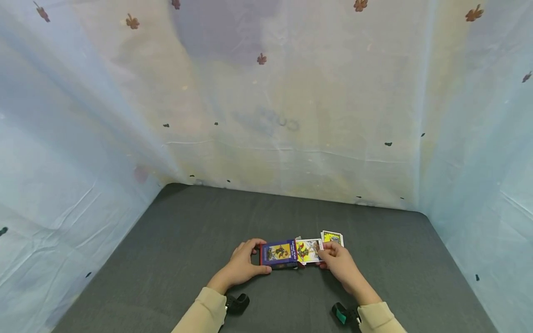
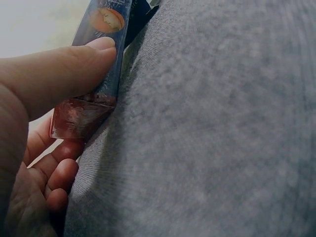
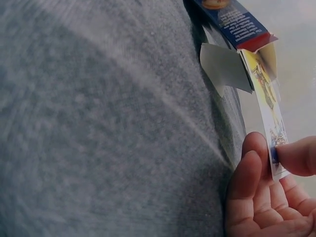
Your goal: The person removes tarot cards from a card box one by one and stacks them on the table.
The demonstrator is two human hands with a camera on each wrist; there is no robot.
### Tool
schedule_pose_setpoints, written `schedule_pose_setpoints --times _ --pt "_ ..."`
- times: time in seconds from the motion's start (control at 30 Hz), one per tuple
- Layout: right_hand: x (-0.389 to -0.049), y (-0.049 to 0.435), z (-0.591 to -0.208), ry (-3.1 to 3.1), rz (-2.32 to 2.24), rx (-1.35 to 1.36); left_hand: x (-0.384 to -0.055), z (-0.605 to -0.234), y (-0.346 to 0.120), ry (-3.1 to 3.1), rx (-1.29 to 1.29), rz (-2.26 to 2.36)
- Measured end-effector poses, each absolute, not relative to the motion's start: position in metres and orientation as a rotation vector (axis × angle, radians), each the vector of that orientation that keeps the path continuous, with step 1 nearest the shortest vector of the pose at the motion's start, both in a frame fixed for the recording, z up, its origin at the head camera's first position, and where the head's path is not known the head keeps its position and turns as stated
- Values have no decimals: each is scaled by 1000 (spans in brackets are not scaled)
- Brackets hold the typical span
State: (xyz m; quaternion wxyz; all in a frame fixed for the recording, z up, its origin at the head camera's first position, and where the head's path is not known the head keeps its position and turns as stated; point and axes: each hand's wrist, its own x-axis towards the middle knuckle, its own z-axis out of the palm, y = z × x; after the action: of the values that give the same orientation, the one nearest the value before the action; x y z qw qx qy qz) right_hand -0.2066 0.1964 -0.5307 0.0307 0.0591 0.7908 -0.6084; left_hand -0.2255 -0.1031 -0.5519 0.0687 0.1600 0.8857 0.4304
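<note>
A blue and red card box (image 1: 278, 252) with a picture on its front lies on the dark table, its open end facing right. My left hand (image 1: 240, 265) grips the box's left end, thumb (image 2: 94, 59) along the near side and fingers at the far side. From the open end sticks an illustrated yellow and white card (image 1: 307, 250). My right hand (image 1: 339, 266) pinches the outer end of this card (image 3: 266, 98) between thumb and fingers. Just beyond that hand, a few more cards (image 1: 333, 237) lie on the table. A pale box flap (image 3: 224, 66) is folded out beside the card.
The table (image 1: 208, 217) has a dark grey cloth surface. Pale curtains (image 1: 291, 115) with leaf prints hang at its back and both sides. Black bands (image 1: 237, 304) are worn on both wrists, near the table's front.
</note>
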Motion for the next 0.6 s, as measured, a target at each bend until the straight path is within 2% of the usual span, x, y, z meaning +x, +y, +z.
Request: schedule_pose_setpoints --times 0.27,0.6 --pt "-208 197 -532 2432 -1853 185 -222 -555 -103 2724 485 1281" --pt "-202 212 -527 2418 -1846 189 -211 -556 -82 2863 517 1247"
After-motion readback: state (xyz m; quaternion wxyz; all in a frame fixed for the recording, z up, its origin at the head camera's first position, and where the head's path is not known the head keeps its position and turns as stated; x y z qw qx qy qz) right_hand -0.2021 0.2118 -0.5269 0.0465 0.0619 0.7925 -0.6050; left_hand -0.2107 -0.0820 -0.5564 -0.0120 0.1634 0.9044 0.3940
